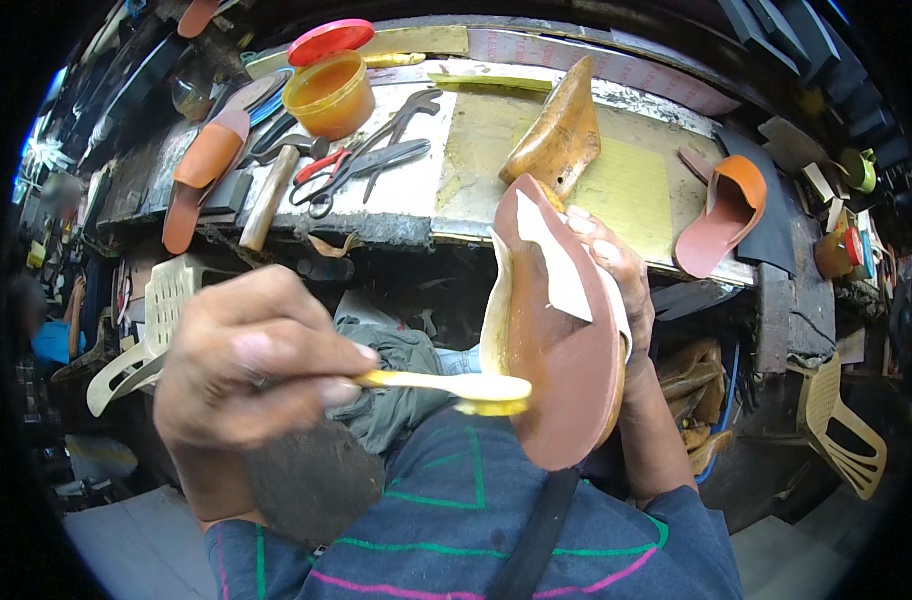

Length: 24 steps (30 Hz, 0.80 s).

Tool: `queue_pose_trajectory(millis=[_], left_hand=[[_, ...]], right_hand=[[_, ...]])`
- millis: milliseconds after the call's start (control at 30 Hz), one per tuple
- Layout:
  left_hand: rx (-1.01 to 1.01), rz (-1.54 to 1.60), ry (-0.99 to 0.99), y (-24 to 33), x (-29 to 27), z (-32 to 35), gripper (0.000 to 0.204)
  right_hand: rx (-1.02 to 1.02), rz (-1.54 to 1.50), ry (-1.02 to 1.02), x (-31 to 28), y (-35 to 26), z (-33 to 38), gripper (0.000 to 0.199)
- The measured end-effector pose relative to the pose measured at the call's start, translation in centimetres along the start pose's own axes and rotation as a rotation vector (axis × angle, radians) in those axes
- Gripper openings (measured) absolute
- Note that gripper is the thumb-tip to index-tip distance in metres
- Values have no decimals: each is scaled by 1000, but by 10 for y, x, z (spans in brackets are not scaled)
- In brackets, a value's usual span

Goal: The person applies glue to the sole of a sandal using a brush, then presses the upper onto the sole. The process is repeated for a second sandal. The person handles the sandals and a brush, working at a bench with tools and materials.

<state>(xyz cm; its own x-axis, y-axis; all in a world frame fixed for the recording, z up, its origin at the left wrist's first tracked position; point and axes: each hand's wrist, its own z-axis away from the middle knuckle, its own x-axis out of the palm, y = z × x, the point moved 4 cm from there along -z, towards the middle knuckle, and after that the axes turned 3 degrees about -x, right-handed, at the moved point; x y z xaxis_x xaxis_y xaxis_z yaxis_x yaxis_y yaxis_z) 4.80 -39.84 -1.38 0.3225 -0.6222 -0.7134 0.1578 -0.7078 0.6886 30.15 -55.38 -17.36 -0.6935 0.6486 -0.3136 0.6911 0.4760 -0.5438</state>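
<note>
Gripping a yellow glue brush (446,385) w/ thumb and fingers clenched round its handle, the left hand (251,360) sits low-centre over the lap, brush tip touching the lower edge of a brown shoe sole (561,350). Right hand (616,275) is behind that sole, fingers wrapped over its far edge, grasping it & holding it upright, tilted slightly, bottom face toward the camera. A white patch (554,265) lies on the sole's upper part. Sole is in front of the workbench (406,195), just below a wooden shoe last (561,135) that stands on the bench top. On the bench, left side: an open tub of amber glue (328,95) w/ its red lid (329,40) just behind, scissors (351,170) and pliers (401,115) lying next to each other, a wooden-handled hammer (271,190), an orange-brown insole (201,175) near the left end. Right end: an orange and brown sandal (721,215). A cream plastic chair (151,330) stands left of the hands, another (841,425) at far right. Lap is covered by dark blue striped cloth (466,520).
</note>
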Motion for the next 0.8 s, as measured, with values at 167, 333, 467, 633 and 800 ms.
queue_pose_trajectory(millis=[167,333,467,633,800], left_hand=[[11,-110,85,-2,32,2,27],[23,-189,158,-19,35,3,27],[45,-231,176,-26,32,-2,25],[24,-220,177,-35,31,-8,23],[8,-212,179,-43,32,-15,22]], right_hand=[[-38,6,-3,2,-6,-2,73],[-121,46,-23,0,-15,-7,66],[-161,62,-33,-1,-22,-10,60],[-175,26,8,3,-22,-11,56],[-142,-5,1,3,-21,-9,52]])
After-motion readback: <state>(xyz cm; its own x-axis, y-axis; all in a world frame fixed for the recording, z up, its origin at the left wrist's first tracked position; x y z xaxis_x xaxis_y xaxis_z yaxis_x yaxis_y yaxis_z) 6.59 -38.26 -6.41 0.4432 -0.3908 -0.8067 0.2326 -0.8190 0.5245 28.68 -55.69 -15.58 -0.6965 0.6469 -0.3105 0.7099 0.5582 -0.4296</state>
